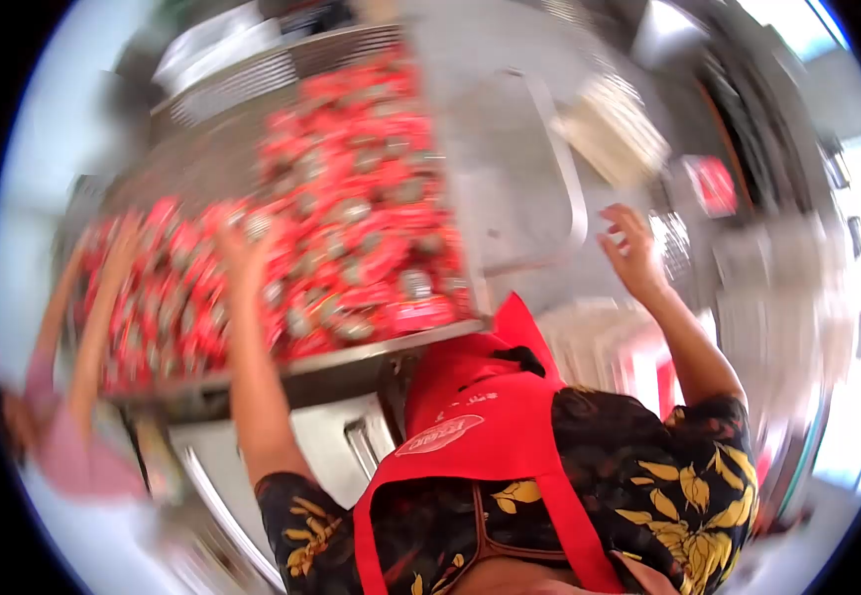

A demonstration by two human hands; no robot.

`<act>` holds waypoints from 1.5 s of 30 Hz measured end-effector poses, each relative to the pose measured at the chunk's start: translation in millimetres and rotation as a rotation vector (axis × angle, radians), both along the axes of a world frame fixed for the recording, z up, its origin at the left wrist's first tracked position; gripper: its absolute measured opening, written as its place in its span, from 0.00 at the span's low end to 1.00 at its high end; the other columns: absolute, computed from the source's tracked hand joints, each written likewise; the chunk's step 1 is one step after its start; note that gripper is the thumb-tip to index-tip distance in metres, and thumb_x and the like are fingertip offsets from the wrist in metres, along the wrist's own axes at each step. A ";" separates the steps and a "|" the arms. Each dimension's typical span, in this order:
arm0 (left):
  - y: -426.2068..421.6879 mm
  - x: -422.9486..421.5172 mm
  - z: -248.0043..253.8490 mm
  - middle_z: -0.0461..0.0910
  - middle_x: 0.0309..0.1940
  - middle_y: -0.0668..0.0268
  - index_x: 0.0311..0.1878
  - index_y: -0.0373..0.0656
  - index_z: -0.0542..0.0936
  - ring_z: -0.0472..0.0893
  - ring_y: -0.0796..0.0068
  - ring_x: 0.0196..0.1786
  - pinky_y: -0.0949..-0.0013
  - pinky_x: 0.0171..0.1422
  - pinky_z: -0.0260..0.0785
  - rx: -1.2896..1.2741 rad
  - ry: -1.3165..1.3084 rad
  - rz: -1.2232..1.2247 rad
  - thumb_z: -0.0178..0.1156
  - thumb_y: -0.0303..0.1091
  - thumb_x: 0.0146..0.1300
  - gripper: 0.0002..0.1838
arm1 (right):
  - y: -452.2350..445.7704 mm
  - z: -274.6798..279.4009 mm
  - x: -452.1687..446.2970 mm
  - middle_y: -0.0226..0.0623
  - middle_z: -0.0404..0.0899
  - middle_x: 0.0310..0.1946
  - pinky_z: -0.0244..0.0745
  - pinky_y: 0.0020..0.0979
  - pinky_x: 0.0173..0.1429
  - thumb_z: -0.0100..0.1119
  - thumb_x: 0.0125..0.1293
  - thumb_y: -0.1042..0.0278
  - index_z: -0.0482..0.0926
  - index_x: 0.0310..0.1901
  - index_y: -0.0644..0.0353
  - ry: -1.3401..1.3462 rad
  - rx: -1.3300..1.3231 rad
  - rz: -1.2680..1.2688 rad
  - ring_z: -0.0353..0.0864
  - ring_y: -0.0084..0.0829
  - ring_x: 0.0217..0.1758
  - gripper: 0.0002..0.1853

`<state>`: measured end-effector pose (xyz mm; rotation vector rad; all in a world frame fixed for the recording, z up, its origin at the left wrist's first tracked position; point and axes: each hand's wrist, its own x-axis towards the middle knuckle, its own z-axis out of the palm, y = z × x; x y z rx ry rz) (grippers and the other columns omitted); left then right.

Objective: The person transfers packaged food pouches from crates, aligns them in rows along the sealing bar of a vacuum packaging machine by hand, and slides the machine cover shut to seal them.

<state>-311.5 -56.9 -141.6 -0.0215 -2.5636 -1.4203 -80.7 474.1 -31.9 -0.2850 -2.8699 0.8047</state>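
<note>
A large metal-edged tray [381, 345] holds a heap of small red and clear packets [371, 238] with greyish-brown contents. Among the packets on its left part is my left hand [244, 243], smeared by motion. I cannot tell whether its fingers grip a packet or only touch the heap. Off to the right, my right hand [634, 256] is raised with its fingers apart and slightly bent, holding nothing. It is nearest to the bent metal rim [571, 188] of a grey surface [495, 139].
At the far left, a co-worker's arms [98, 322] reach into the same heap. A perforated metal basket [232, 91] stands at the back of the tray. To the right are a cream-coloured crate [617, 129], a red-and-white pack [712, 185] and pale stacks [782, 307].
</note>
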 end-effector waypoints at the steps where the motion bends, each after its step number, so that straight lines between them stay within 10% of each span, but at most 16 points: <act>1: -2.8 -21.7 -4.3 0.58 0.71 0.47 0.71 0.35 0.60 0.62 0.52 0.71 0.52 0.73 0.59 -0.224 -0.063 0.024 0.77 0.53 0.47 0.54 | 9.4 -0.7 47.0 0.41 0.76 0.57 0.79 0.33 0.42 0.64 0.61 0.71 0.77 0.54 0.58 -0.077 0.001 -0.121 0.82 0.33 0.44 0.18; 4: -10.2 -104.1 -71.7 0.73 0.61 0.46 0.66 0.33 0.68 0.73 0.51 0.63 0.54 0.68 0.65 -0.276 -0.018 -0.030 0.75 0.57 0.48 0.49 | 36.1 -7.0 190.6 0.43 0.76 0.53 0.79 0.36 0.44 0.62 0.63 0.69 0.77 0.53 0.58 -0.173 0.015 -0.359 0.83 0.36 0.43 0.16; 13: -55.5 -216.5 -172.0 0.63 0.69 0.41 0.71 0.46 0.67 0.64 0.42 0.69 0.46 0.71 0.60 -0.894 -0.241 -0.162 0.51 0.71 0.61 0.45 | -22.0 -20.1 435.6 0.44 0.79 0.46 0.77 0.39 0.47 0.63 0.61 0.69 0.78 0.51 0.60 -0.337 -0.001 -0.858 0.84 0.39 0.39 0.16; 19: -0.8 -147.3 -100.5 0.63 0.69 0.42 0.68 0.34 0.67 0.63 0.44 0.70 0.47 0.73 0.57 -1.174 -0.328 -0.020 0.57 0.67 0.60 0.46 | 30.3 -47.2 563.7 0.39 0.85 0.38 0.78 0.36 0.47 0.65 0.61 0.66 0.82 0.46 0.58 -0.315 -0.021 -1.304 0.84 0.34 0.37 0.12; 23: 57.0 -20.3 -38.9 0.71 0.61 0.42 0.61 0.29 0.72 0.71 0.42 0.62 0.49 0.69 0.61 -0.896 0.355 0.090 0.60 0.56 0.63 0.37 | 123.7 -71.3 630.4 0.43 0.85 0.43 0.78 0.38 0.51 0.64 0.61 0.60 0.81 0.47 0.54 -0.272 -0.082 -1.322 0.85 0.41 0.45 0.15; 30: 109.4 226.8 5.2 0.73 0.60 0.55 0.63 0.33 0.72 0.75 0.63 0.56 0.59 0.59 0.68 -0.582 -0.142 -0.098 0.60 0.39 0.66 0.27 | 280.5 -193.0 709.8 0.43 0.77 0.51 0.74 0.48 0.51 0.49 0.69 0.66 0.78 0.53 0.59 -0.780 0.416 -1.021 0.78 0.45 0.56 0.15; 31: 150.4 290.0 27.6 0.70 0.65 0.58 0.67 0.39 0.69 0.75 0.62 0.56 0.58 0.56 0.69 -0.203 -0.286 0.062 0.61 0.36 0.65 0.28 | 300.6 -203.7 718.7 0.43 0.77 0.51 0.74 0.48 0.51 0.49 0.69 0.66 0.78 0.53 0.59 -0.783 0.395 -1.000 0.78 0.45 0.56 0.15; 34: 142.4 365.9 30.2 0.70 0.65 0.61 0.70 0.42 0.66 0.76 0.66 0.57 0.59 0.57 0.69 -0.088 -0.420 0.143 0.61 0.35 0.66 0.30 | 335.4 -237.9 728.5 0.34 0.77 0.48 0.71 0.35 0.49 0.55 0.65 0.62 0.86 0.46 0.51 -1.187 0.664 -0.695 0.71 0.37 0.56 0.13; 39: 147.0 438.7 56.1 0.77 0.54 0.65 0.68 0.46 0.68 0.78 0.71 0.53 0.65 0.54 0.69 -0.123 -0.391 0.193 0.61 0.38 0.66 0.27 | 354.9 -262.1 734.0 0.41 0.79 0.43 0.75 0.40 0.51 0.54 0.63 0.66 0.86 0.42 0.53 -0.931 0.470 -0.597 0.77 0.42 0.51 0.11; 42: 168.8 464.8 56.8 0.77 0.54 0.66 0.67 0.46 0.69 0.78 0.70 0.54 0.65 0.56 0.68 -0.132 -0.407 0.208 0.61 0.38 0.66 0.27 | 357.5 -251.1 730.8 0.55 0.80 0.41 0.76 0.42 0.52 0.45 0.70 0.68 0.77 0.55 0.58 -0.338 -0.325 -1.010 0.80 0.50 0.51 0.16; 45: 173.5 476.4 33.2 0.77 0.55 0.66 0.67 0.46 0.69 0.78 0.70 0.54 0.65 0.55 0.69 -0.155 -0.441 0.211 0.61 0.37 0.65 0.27 | 358.8 -196.1 715.2 0.56 0.81 0.47 0.73 0.44 0.58 0.39 0.75 0.62 0.72 0.62 0.60 -0.618 -0.081 -0.736 0.79 0.54 0.55 0.21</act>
